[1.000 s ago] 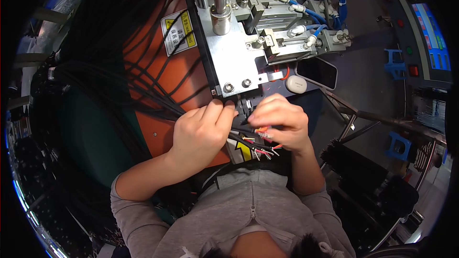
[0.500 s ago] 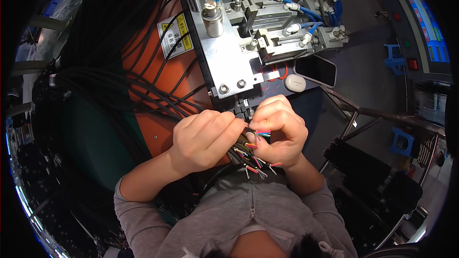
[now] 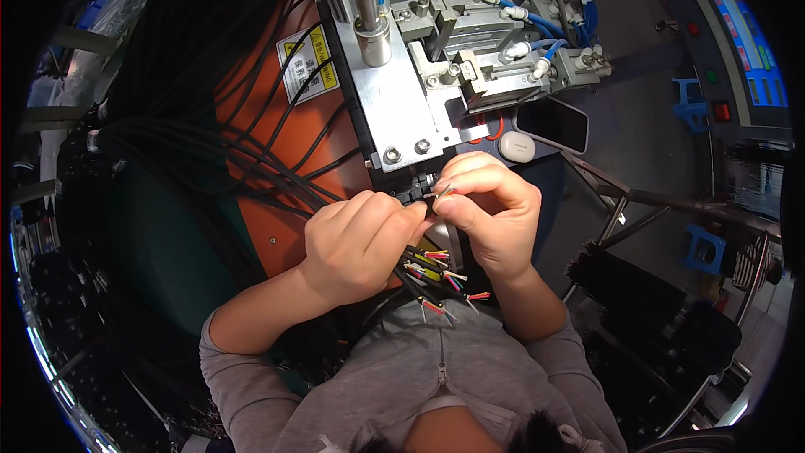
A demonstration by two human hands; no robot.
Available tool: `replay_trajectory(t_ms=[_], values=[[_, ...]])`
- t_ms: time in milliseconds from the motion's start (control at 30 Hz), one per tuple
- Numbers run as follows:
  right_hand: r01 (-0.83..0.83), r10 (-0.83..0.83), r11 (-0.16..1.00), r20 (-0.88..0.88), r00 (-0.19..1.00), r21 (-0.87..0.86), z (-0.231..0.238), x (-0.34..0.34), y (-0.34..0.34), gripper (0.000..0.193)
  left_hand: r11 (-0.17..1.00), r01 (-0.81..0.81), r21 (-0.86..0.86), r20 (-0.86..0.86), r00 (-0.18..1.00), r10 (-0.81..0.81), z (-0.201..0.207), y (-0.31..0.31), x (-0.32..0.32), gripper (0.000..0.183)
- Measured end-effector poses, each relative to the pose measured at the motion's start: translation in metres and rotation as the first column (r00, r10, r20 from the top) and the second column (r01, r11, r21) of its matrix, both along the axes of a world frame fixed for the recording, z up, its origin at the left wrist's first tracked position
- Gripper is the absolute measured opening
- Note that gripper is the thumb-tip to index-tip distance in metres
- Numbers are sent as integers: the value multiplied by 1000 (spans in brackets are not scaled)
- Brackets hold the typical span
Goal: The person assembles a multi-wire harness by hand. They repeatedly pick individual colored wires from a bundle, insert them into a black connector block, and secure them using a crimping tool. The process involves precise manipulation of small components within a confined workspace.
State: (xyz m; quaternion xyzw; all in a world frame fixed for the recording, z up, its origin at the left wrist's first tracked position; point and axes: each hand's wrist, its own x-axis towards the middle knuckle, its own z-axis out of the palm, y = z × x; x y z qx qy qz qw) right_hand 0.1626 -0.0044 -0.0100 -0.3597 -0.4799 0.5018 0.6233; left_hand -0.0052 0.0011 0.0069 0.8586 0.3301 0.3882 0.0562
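Note:
My left hand (image 3: 356,239) is closed round a black multi-core cable, just below the front edge of a metal pneumatic machine (image 3: 402,109). Thumb and forefinger of my right hand (image 3: 495,210) pinch the thin wire ends (image 3: 447,191) of that cable. Both sets of fingertips nearly meet, close to a small black fixture (image 3: 412,190) under the machine's plate. Below my hands hang several more black cables, fanned out, their stripped ends showing coloured wires (image 3: 429,272) in red, yellow, white and blue. My left fingers hide part of the held cable.
Long black cables (image 3: 201,147) run in from the left over an orange surface (image 3: 268,214). A phone (image 3: 552,124) and a white rounded case (image 3: 516,147) lie right of the machine. Blue air hoses (image 3: 541,23) cross its top. A lit screen (image 3: 742,42) stands far right.
My right hand has moved slightly up, and its fingers now pinch nearer the fixture. The machine's upright metal pin has risen, and a slide block has shifted. The loose wire ends lie differently.

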Motion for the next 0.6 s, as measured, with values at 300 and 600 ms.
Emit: replay_trajectory(t_ms=[300, 600], values=[[0, -84, 988, 538, 839, 154, 3, 21, 1, 15, 999, -22, 44, -111, 994, 26, -3, -2, -1, 32], [-115, 176, 973, 317, 932, -201, -16, 37, 0, 6, 996, -29, 81, -252, 967, 49, -8, -8, 1, 38]])
